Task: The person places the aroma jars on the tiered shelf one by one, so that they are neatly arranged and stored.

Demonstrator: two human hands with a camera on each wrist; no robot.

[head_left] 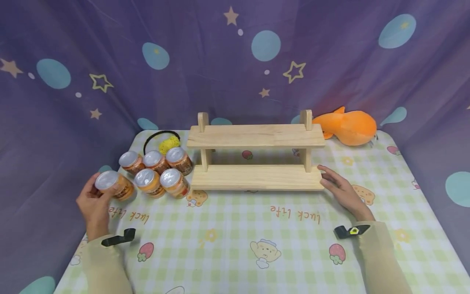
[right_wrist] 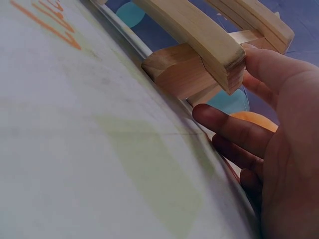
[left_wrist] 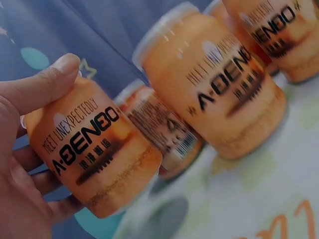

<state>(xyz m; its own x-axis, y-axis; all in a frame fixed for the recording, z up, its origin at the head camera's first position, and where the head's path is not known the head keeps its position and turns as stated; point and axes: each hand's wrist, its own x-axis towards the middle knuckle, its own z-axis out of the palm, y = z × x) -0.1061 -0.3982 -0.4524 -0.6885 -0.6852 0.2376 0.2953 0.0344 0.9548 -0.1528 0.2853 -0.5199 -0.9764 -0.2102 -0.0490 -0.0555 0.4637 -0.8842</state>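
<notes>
My left hand [head_left: 96, 204] holds an orange can [head_left: 114, 185] with a clear lid, at the left of the table. In the left wrist view the thumb and fingers wrap round this can [left_wrist: 94, 149], which is tilted and lifted slightly off the cloth. Several similar cans, among them a nearby orange can [left_wrist: 214, 84], stand to its right in two rows. A two-tier wooden shelf [head_left: 257, 177] stands in the middle. At the right end of its lower board my right hand [head_left: 345, 194] touches the wood with loosely extended fingers; the right wrist view shows the board's end [right_wrist: 234, 69] against it.
Behind the cans lies a yellow fuzzy thing [head_left: 169, 144] with a black band [head_left: 158, 134]. An orange plush toy [head_left: 350, 126] lies behind the shelf's right end. A checked cloth [head_left: 235, 249] covers the table, and a purple patterned curtain [head_left: 205, 73] hangs behind it.
</notes>
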